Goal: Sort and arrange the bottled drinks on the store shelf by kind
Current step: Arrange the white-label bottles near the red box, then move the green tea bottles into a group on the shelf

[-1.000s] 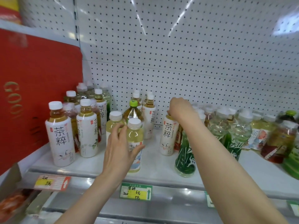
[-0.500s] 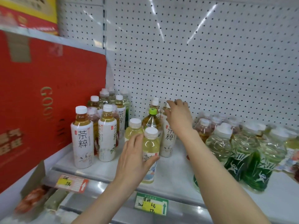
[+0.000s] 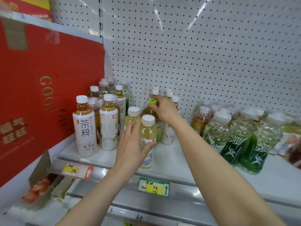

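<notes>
Now the left hand (image 3: pixel 132 144) wraps the near pale-yellow bottle (image 3: pixel 147 141) mid-shelf (image 3: pixel 171 160), steadying it, while the right hand (image 3: pixel 164 108) pinches the green-capped bottle (image 3: pixel 153 101) farther back, likely to regroup it.

bare shelf front (image 3: pixel 177 162) between white-label bottles (image 3: pixel 84 128), green bottles (image 3: pixel 234 144)

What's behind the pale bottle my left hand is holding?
Behind the pale bottle stands a green-capped bottle, gripped by the right hand. The left hand and pale bottle hide its lower body.
</notes>
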A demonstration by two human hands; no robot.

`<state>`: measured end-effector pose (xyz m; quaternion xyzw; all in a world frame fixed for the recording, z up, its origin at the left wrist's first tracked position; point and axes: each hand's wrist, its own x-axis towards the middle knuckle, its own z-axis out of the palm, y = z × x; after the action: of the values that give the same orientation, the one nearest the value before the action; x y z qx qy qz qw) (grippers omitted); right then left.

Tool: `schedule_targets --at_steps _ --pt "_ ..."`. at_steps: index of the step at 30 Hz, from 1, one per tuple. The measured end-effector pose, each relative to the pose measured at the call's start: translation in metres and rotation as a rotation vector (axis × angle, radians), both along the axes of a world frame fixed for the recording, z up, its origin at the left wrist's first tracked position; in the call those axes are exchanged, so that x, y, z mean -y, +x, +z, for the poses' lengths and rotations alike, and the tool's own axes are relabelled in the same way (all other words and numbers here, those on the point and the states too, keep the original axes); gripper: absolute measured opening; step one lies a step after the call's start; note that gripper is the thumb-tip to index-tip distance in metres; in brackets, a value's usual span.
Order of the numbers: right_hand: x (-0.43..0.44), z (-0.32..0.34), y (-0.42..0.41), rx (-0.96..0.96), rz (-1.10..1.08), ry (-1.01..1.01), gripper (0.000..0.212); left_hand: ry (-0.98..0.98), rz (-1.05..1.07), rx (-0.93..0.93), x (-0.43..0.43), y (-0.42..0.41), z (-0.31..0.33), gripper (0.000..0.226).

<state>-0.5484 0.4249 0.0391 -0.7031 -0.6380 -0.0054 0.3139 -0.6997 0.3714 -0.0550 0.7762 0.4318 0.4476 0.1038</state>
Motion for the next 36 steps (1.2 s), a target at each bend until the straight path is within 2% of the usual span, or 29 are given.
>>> schedule_targets --at_steps 5,11,14,18,21,23,26,28,30,33,36 --pt "0.037 -0.002 0.006 0.097 -0.115 0.045 0.037 0.001 -0.015 0.002 0.0 -0.002 0.002 0.079" --pt "0.088 -0.003 0.019 0.224 -0.304 0.036 0.038 0.002 0.01 -0.021 -0.001 0.0 0.0 0.078" --pt "0.102 -0.012 0.024 0.153 -0.356 0.093 0.038 0.005 0.01 -0.049 -0.001 0.008 0.0 0.078" --pt "0.113 -0.033 0.026 -0.026 -0.286 0.144 0.037 0.001 -0.004 -0.077 -0.007 0.03 0.002 0.073" --pt "0.117 -0.043 0.029 -0.032 -0.268 0.177 0.037 -0.048 -0.004 -0.075 -0.016 0.046 0.006 0.072" --pt "0.119 -0.047 0.03 -0.007 -0.26 0.159 0.047 -0.083 0.004 -0.065 -0.022 0.053 0.008 0.071" --pt "0.12 -0.057 0.025 0.004 -0.247 0.075 0.079 -0.097 -0.004 -0.052 -0.026 0.055 0.002 0.077" --pt "0.119 -0.063 0.023 -0.004 -0.258 0.084 0.087 -0.101 -0.034 -0.039 -0.019 0.054 -0.003 0.085" --pt "0.119 -0.065 0.022 0.008 -0.274 0.115 0.084 -0.046 -0.066 -0.002 -0.002 0.052 -0.008 0.087" --pt "0.127 -0.063 0.018 0.037 -0.272 0.158 0.079 0.064 -0.163 0.105 0.013 0.045 -0.017 0.072" --pt "0.141 -0.054 0.015 0.03 -0.221 0.223 0.077 -0.146 -0.402 0.23 0.017 0.037 -0.015 0.069"
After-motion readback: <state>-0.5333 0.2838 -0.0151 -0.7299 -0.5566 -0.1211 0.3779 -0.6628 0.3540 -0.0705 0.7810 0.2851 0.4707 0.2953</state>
